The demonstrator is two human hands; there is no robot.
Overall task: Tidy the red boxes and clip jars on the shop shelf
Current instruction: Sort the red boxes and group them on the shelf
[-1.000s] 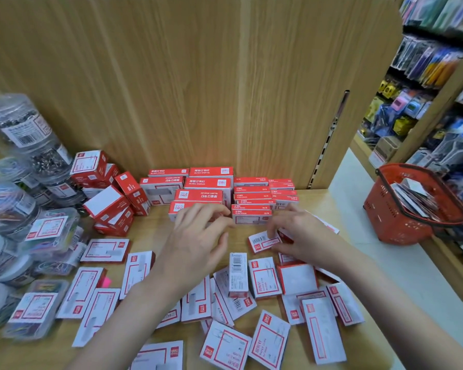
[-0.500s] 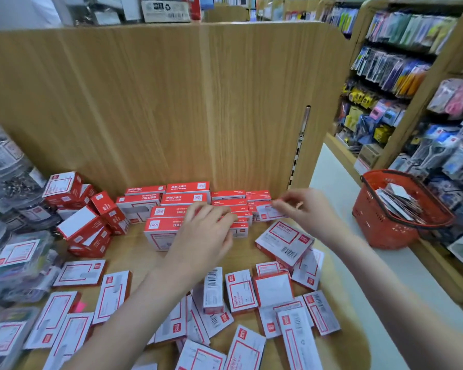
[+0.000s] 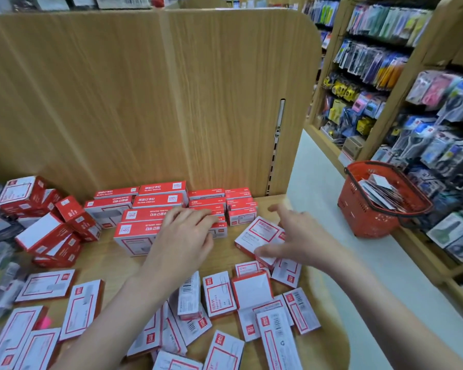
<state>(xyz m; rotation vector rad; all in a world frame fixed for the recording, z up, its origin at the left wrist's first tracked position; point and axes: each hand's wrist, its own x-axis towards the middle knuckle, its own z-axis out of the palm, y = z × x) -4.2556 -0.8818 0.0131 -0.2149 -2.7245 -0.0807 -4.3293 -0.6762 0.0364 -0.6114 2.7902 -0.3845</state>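
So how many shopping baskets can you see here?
1: a red shopping basket on the white floor right of the shelf, holding packets. Others may be out of view.

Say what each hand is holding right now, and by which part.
Neither holds anything. The left hand lies flat on the stacked red boxes; the right hand hovers, fingers spread, over a tilted box.

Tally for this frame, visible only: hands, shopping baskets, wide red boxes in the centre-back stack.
Hands: 2 (left hand, right hand)
Red shopping basket: 1
Wide red boxes in the centre-back stack: 6 visible
Total: 9
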